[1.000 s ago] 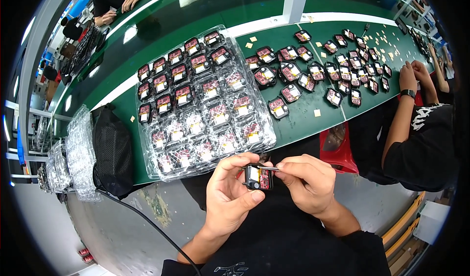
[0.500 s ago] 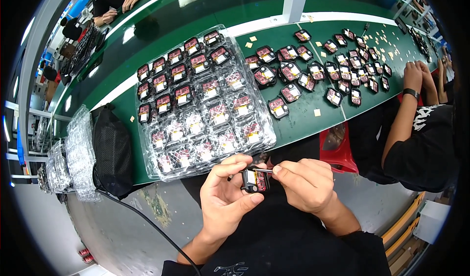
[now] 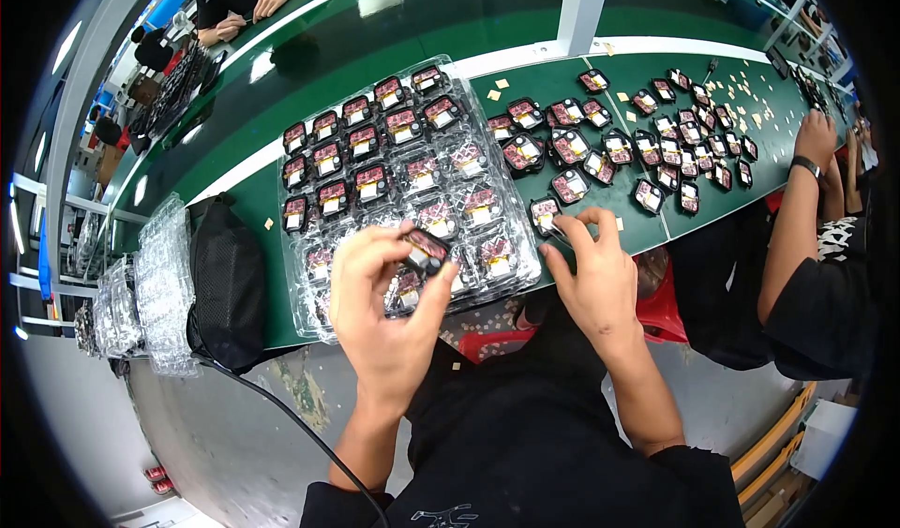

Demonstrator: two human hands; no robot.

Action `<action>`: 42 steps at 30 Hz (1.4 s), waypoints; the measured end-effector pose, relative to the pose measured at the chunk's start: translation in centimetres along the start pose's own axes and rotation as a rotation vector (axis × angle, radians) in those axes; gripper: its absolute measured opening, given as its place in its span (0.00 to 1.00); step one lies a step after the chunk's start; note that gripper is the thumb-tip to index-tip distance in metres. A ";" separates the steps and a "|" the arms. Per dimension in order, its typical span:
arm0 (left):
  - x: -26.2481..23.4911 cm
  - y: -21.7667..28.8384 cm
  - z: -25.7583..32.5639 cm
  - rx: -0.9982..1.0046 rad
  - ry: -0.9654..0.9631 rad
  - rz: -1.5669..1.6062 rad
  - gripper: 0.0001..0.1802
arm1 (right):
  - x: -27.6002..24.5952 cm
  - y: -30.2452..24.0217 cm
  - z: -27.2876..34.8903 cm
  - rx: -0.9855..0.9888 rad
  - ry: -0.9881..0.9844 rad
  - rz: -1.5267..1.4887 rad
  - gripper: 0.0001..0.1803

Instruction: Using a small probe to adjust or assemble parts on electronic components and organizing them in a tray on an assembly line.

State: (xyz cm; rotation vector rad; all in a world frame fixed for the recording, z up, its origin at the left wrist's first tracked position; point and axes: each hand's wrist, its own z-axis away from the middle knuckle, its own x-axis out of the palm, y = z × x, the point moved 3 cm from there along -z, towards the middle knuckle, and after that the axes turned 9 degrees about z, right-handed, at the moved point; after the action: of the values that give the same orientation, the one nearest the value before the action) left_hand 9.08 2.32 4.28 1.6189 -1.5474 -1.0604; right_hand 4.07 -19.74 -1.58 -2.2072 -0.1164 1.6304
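Note:
In my left hand (image 3: 380, 308) is a small black-cased electronic unit (image 3: 428, 250), pinched between thumb and fingers above the clear plastic tray (image 3: 305, 317). Its open face shows a red circuit board and a white-and-yellow part. My right hand (image 3: 597, 289) reaches to the table's near edge, fingers curled, fingertips beside another such unit (image 3: 544, 217) that lies right of the tray. Something thin shows faintly between those fingertips; its kind is too small to make out. Matching units fill the tray's pockets in rows, the nearer ones seen through a clear plastic layer.
More units (image 3: 647, 148) lie scattered over the green table (image 3: 619, 237) to the right, among small pale squares. A black mesh bag (image 3: 228, 284) and stacked clear trays (image 3: 164, 289) stand left. A co-worker's arm (image 3: 797, 219) is at right; another person sits across the table.
My hands have parted. The left has lifted its unit forward over the tray; the right, with a thin tool at the unit before, has moved forward to the loose unit near the edge.

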 end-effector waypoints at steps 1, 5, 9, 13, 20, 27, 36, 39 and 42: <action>0.3 0.0 -1.3 0.046 0.022 -0.177 0.19 | 0.0 0.1 0.1 0.013 0.018 0.004 0.16; 0.7 -1.0 -5.1 0.149 -0.051 -0.494 0.16 | -0.1 0.1 0.4 -0.010 0.044 0.016 0.17; 1.5 -2.6 -6.3 -0.027 -0.099 -0.677 0.11 | 0.0 0.2 1.0 -0.009 0.023 -0.009 0.17; 2.1 -2.9 -6.1 0.080 -0.142 -0.822 0.12 | 0.0 0.1 1.2 0.018 0.003 -0.012 0.16; 2.8 -2.2 -5.1 0.127 -0.218 -0.926 0.21 | 0.3 -0.4 1.1 0.006 0.042 0.003 0.17; 2.9 1.2 -3.1 0.158 -0.278 -0.380 0.22 | -0.3 1.4 1.1 0.003 0.231 -0.123 0.19; 4.8 1.2 1.8 0.337 -0.405 -0.181 0.25 | -3.2 0.0 2.3 0.216 -0.127 -1.107 0.14; 5.4 1.3 2.4 0.483 -0.477 -0.206 0.20 | -3.4 -1.5 2.9 0.233 -0.338 -1.491 0.07; 5.4 1.5 2.4 0.578 -0.481 -0.303 0.19 | -3.5 -0.9 3.2 0.257 -0.492 -1.579 0.05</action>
State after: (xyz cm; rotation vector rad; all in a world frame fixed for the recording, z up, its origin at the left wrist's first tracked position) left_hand 6.13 -3.02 3.83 2.1463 -2.1132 -1.3127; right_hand 0.13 -19.15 1.10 -0.8032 -1.2793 0.9864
